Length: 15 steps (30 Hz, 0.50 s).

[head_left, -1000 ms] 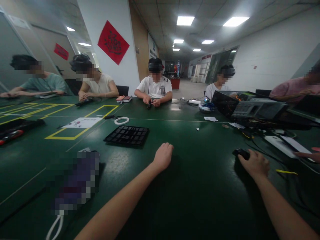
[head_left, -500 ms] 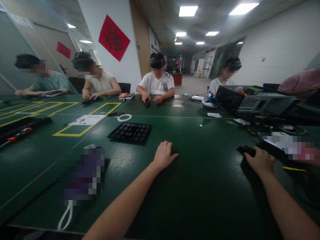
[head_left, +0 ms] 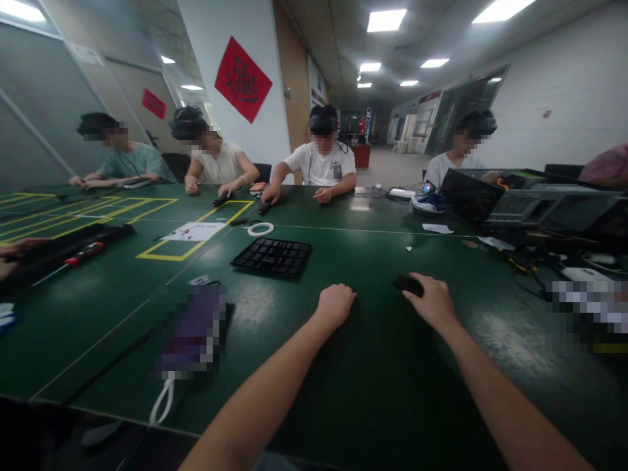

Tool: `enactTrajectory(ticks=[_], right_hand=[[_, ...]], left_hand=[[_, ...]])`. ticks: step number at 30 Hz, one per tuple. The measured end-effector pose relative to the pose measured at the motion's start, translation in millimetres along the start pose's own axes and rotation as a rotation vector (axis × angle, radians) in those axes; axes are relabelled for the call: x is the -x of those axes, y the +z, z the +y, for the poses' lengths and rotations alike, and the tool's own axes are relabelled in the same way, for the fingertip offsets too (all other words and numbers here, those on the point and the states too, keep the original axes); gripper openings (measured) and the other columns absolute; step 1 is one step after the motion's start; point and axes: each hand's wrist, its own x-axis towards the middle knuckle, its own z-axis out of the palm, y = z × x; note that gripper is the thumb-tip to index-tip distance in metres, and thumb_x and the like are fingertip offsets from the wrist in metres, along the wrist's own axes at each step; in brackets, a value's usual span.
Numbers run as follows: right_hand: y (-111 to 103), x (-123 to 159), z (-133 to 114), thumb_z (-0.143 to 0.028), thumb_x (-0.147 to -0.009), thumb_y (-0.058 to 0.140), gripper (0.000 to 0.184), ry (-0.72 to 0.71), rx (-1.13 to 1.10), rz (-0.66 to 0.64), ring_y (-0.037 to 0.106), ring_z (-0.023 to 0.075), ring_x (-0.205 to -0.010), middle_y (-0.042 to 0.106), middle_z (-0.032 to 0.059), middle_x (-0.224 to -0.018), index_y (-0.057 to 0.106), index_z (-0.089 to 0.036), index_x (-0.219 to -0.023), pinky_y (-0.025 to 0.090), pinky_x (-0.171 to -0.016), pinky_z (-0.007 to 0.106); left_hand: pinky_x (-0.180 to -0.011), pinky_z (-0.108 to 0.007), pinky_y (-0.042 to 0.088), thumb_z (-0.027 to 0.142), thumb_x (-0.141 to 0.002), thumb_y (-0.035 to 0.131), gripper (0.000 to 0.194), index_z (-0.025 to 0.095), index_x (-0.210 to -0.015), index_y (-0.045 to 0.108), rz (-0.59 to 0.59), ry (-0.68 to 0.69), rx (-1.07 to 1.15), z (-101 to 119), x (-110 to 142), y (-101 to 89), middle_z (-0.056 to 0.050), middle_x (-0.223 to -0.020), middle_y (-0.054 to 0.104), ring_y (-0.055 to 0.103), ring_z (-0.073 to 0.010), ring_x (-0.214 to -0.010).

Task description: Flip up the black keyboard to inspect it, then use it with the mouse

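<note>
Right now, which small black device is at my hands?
The small black device under the fingers of your right hand. Across the table, one device and another device sit at co-workers' hands.

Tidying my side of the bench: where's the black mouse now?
In the head view, the black mouse lies on the green workbench under the fingertips of the right hand, right of the black grid tray.
</note>
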Motion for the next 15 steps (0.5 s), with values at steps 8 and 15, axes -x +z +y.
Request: enactTrajectory(ticks=[8, 15], right_hand=[[32, 7, -47, -0.037, -0.08, 0.044, 0.047, -0.078, -0.041, -0.099, 0.042, 0.0296, -0.11, 0.053, 0.0106, -0.118, 0.05, -0.016, -0.122, 0.039, -0.089, 0.045], [32, 6, -42, -0.04, -0.08, 0.042, 0.048, -0.069, -0.035, -0.125, 0.042, 0.0321, -0.112, 0.052, 0.0107, -0.119, 0.049, -0.018, -0.123, 0.039, -0.089, 0.048]], left_hand=[[-0.052, -0.025, 0.041, 0.041, -0.081, 0.051, 0.038, 0.015, -0.054, 0.048, 0.311, -0.443, 0.914, -30, -9, -3.5, -0.002, -0.054, 0.053, 0.052, -0.012, -0.052], [-0.057, -0.024, 0.044, 0.037, -0.081, 0.05, 0.026, 0.012, -0.074, 0.057, 0.496, -0.749, 0.927, -105, -17, -46.6, -0.006, -0.071, 0.06, 0.059, -0.014, -0.065]])
